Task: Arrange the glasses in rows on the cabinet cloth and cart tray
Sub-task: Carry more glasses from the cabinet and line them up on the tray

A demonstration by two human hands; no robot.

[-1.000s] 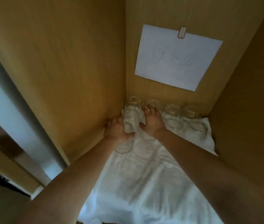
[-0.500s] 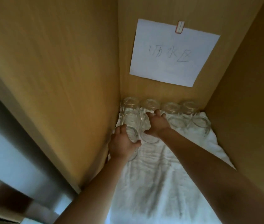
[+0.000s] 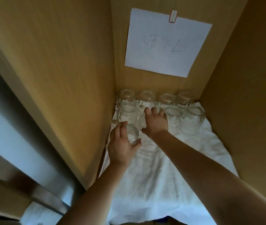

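Narrow cabinet, side walls (image 3: 64, 78) close. Four glasses (image 3: 147, 95) against the back edge, second row (image 3: 192, 120) touching them. White cloth (image 3: 161, 176) open toward the front. Left hand (image 3: 122, 143) grips a glass (image 3: 132, 133) by the left wall. Right hand (image 3: 155, 122) lies over a second-row glass, grasp unclear. Paper note (image 3: 166, 43): handwriting blurred.

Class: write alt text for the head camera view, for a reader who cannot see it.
A person's left hand grips a clear glass beside a wooden cabinet's left wall, while the right hand covers a second-row glass. More glasses stand in two rows on a white cloth at the back, under a handwritten paper note.
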